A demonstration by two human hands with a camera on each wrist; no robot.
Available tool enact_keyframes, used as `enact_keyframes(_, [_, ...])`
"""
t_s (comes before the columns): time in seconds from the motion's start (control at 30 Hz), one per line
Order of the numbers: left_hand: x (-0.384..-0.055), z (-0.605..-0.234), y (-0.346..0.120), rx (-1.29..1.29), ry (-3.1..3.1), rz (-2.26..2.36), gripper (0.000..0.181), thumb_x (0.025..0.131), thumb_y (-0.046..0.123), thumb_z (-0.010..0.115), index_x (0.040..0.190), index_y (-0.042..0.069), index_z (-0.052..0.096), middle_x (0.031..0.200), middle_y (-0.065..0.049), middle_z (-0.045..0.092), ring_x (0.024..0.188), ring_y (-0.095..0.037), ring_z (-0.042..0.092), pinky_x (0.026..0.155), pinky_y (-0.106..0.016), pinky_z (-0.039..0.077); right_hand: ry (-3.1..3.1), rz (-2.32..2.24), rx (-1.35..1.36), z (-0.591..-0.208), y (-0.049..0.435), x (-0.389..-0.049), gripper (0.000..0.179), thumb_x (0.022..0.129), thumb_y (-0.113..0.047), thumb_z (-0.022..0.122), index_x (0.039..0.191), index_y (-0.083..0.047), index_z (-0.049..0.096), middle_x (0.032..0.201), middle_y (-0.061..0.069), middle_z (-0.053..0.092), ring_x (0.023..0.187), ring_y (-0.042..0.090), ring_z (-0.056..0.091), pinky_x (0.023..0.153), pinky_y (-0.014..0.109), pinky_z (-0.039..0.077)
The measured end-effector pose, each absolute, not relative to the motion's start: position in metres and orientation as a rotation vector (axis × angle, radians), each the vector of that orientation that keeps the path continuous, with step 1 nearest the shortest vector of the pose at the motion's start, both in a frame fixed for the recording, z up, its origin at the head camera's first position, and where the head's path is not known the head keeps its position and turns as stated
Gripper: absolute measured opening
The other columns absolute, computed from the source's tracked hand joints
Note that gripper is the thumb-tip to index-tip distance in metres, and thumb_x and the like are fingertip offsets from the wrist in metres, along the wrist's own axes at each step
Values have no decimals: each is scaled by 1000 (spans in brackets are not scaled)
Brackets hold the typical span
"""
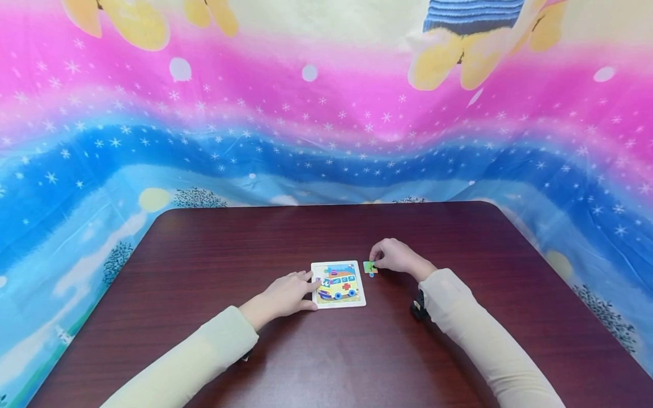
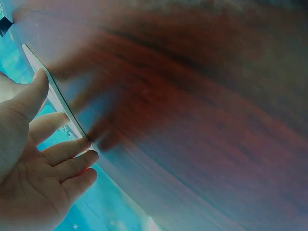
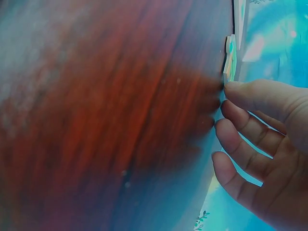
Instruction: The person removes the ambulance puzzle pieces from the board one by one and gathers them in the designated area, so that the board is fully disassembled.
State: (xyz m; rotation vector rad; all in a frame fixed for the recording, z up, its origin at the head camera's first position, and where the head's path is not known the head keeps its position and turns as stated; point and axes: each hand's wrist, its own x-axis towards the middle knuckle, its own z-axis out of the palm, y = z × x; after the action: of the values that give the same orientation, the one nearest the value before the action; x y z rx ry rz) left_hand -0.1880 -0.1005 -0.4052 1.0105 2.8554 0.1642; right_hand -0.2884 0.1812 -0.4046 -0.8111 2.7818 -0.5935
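So the puzzle with the yellow van sits mid table, well in from the far edge, and the left hand is spread loosely along its left edge, thumb by the near left corner, touching rather than clamping it. Right hand is curled in, thumb and fingertip pinching the little green piece just off the puzzle's far right corner

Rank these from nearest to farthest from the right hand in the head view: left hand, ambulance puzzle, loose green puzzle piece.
1. Loose green puzzle piece: right at the right hand.
2. Ambulance puzzle: left of the piece.
3. Left hand: at the puzzle's left edge.
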Motion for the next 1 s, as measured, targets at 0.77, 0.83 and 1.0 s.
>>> enact_keyframes(0.77, [-189, -408, -101, 995, 2862, 137, 55, 85, 40, 63, 128, 8, 56, 133, -20, 46, 122, -32, 43, 102, -38, 33, 2788, -595, -847, -403, 181, -291, 7, 79, -3, 68, 84, -8, 70, 79, -2, 63, 72, 12, 56, 64, 29, 49])
enact_keyframes(0.83, [-189, -408, -101, 995, 2862, 134, 55, 85, 40, 63, 128, 7, 55, 133, -21, 46, 122, -32, 43, 102, -38, 33, 2789, -598, -851, -402, 180, -292, 7, 79, -2, 68, 85, -7, 70, 80, -2, 63, 73, 13, 56, 65, 30, 49])
enact_keyframes(1.0, [-189, -408, -101, 1001, 2866, 134, 55, 85, 40, 63, 128, 7, 56, 132, -21, 46, 122, -32, 43, 101, -38, 33, 2789, -618, -824, -397, 174, -291, 9, 80, -3, 68, 89, -7, 70, 83, -1, 63, 77, 15, 56, 68, 32, 49])
